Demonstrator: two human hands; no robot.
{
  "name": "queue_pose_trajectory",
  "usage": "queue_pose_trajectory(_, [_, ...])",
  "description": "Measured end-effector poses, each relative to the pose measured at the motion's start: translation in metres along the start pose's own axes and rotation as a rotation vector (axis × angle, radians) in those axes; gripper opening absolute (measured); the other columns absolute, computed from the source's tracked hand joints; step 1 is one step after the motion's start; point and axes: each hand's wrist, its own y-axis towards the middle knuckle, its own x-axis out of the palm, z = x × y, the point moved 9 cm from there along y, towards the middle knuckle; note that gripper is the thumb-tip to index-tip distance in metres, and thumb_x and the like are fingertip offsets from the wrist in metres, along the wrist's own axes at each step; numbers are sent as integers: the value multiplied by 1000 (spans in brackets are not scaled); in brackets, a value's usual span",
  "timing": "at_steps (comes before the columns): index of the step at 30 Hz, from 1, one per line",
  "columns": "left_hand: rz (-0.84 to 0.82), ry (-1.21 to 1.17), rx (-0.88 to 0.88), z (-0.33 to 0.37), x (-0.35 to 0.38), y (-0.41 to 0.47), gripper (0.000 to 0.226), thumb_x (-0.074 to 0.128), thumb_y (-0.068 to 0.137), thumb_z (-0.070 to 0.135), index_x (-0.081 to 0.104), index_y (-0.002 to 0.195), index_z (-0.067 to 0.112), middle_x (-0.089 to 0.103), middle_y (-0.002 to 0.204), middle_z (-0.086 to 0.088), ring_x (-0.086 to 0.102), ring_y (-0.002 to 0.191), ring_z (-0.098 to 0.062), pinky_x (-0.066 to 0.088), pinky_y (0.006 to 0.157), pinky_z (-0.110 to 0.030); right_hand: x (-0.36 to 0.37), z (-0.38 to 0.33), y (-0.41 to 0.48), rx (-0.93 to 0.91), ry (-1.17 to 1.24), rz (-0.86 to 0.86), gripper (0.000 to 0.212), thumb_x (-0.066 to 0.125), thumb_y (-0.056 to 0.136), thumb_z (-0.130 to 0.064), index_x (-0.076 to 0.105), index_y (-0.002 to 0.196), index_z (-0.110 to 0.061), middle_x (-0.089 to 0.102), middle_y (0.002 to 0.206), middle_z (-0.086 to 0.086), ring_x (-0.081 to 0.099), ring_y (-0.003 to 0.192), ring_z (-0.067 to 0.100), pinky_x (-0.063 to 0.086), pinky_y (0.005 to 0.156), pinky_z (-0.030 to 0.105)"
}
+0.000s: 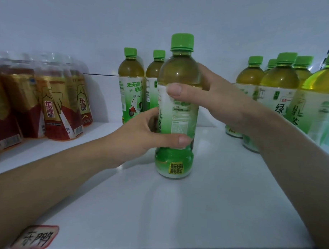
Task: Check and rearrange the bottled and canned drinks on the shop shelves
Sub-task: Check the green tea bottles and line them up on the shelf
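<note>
Hands (141,131) (207,96) gripping green-tea bottle (177,113), bare shelf (203,209) around

Behind the green tea bottle (177,106), the fingers of the left hand (139,131) and right hand (222,96) are hidden. Left of it, the red-and-gold bottles (54,102) are blurred, the outermost cut by the edge. Far right of it, a larger green bottle (321,103) is cropped.

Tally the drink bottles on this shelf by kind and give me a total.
green-capped tea bottles: 8, one of them gripped by the left hand and the right hand
red-and-gold bottles: at least 4, too blurred for an exact count
Total: at least 12
</note>
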Motion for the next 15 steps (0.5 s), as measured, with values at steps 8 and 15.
queue_pose_trajectory(8, [15, 30, 67, 3, -4, -3, 58, 86, 67, 14, 63, 121, 14, 75, 111, -2, 71, 105, -16, 57, 89, -27, 1, -5, -2, -67, 65, 15, 52, 78, 68, -44, 64, 117, -31, 74, 107, -14, 70, 100, 3, 54, 83, 22])
queue_pose_trajectory(15, [313, 120, 375, 21, -44, -5, 75, 89, 61, 16, 58, 129, 12, 71, 118, 5, 66, 112, -13, 55, 91, -28, 12, -49, -22, -495, -260, 111, 76, 91, 67, -35, 54, 131, -20, 64, 127, -7, 60, 120, 11, 50, 102, 35])
